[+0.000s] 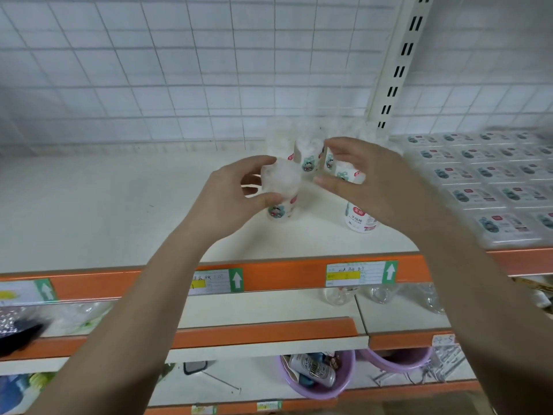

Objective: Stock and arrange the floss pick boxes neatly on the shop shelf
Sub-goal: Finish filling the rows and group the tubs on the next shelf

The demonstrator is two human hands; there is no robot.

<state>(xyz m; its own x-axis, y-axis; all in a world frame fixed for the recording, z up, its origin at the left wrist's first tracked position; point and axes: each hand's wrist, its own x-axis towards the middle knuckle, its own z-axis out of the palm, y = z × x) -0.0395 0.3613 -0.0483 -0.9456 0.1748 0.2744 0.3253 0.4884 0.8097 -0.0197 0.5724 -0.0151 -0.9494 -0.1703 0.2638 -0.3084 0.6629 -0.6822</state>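
Frame centre: left hand [236,193] grips box [279,193] above shelf [119,205]; right hand [368,181] spread, fingers apart; bare shelf left, orange edge [284,275] below.

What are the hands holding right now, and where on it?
The left hand grips a clear floss pick tub around its upper half. The right hand is open and holds nothing.

White up-arrows on green squares on paper price tags [360,273] along the orange shelf-edge strip [284,277]; handwriting there too blurred to read. Red logo and print on white cylindrical floss container [360,218], illegible.
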